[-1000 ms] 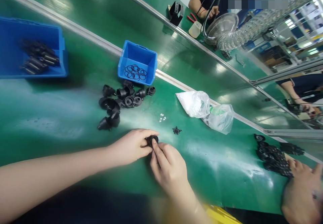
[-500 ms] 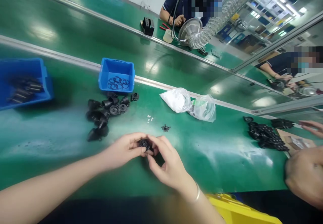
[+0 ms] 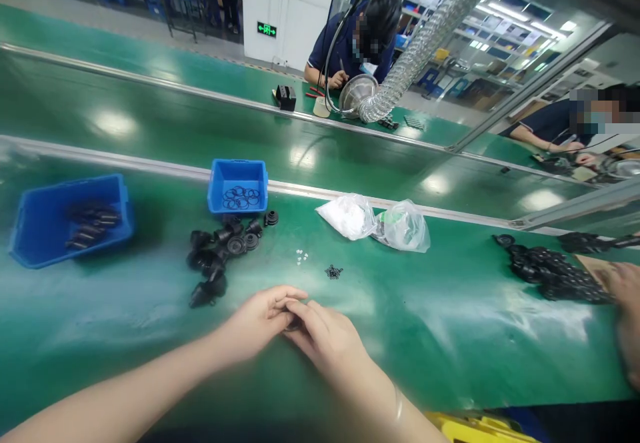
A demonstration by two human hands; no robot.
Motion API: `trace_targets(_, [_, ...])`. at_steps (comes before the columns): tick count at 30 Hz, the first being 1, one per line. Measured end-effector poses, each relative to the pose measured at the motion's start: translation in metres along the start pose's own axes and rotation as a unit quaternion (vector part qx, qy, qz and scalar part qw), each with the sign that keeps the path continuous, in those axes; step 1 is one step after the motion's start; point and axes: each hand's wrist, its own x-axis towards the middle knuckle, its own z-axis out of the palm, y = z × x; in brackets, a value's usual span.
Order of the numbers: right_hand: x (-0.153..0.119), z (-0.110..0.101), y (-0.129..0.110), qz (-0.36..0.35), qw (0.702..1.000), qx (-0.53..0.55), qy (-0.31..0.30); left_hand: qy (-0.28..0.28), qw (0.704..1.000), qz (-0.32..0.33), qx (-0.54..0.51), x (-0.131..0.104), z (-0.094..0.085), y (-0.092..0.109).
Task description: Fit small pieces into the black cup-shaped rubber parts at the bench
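Note:
My left hand (image 3: 260, 320) and my right hand (image 3: 323, 333) meet over the green table, both wrapped round a small round black part (image 3: 294, 324). My right fingers cover most of it, so only a dark bit shows between the hands. Just beyond them lie a little cluster of tiny black rings (image 3: 333, 272) and a few small white pieces (image 3: 302, 256). A heap of black plastic parts (image 3: 213, 263) sits to the left of these.
A small blue bin (image 3: 238, 208) holds thin black rings; a larger blue bin (image 3: 30, 230) holds dark cylinders. Plastic bags (image 3: 350, 218) lie at the back. At right, another person's hand (image 3: 627, 310) is near a black pile (image 3: 550, 273). Other people sit across the table.
My right fingers have closed over the black part, whose round face showed before. The view has tilted up. The other person's hand at right has shifted toward the frame edge.

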Motion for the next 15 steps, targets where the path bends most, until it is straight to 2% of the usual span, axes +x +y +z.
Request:
trace_targets(3, [0.001,-0.008,-0.003,0.019,0.999,0.026,-0.024,-0.004,0.998,0.012,0.067,-0.002,0.007,0.005])
trace_targets(5, [-0.001,-0.020,0.004,0.055,0.997,0.039,-0.031,-0.013,0.989,0.022,0.146,-0.006,0.008,0.013])
trace_targets(7, [-0.007,-0.037,0.022,0.134,0.990,0.030,-0.025,0.001,0.963,0.059,0.263,-0.009,0.004,0.025])
trace_targets(8, [-0.012,-0.047,0.035,0.187,0.982,0.014,-0.016,0.023,0.937,0.091,0.337,-0.009,-0.001,0.032])
trace_targets(9, [-0.019,-0.058,0.051,0.242,0.970,-0.006,-0.006,0.052,0.897,0.131,0.419,-0.008,-0.008,0.040])
trace_targets(12, [-0.048,-0.090,0.100,0.379,0.920,-0.088,0.044,0.144,0.726,0.223,0.635,0.005,-0.029,0.060])
trace_targets(14, [-0.065,-0.105,0.121,0.443,0.875,-0.173,0.087,0.188,0.629,0.244,0.714,0.020,-0.039,0.070])
trace_targets(15, [-0.069,-0.110,0.125,0.452,0.858,-0.214,0.115,0.202,0.593,0.246,0.740,0.027,-0.042,0.073])
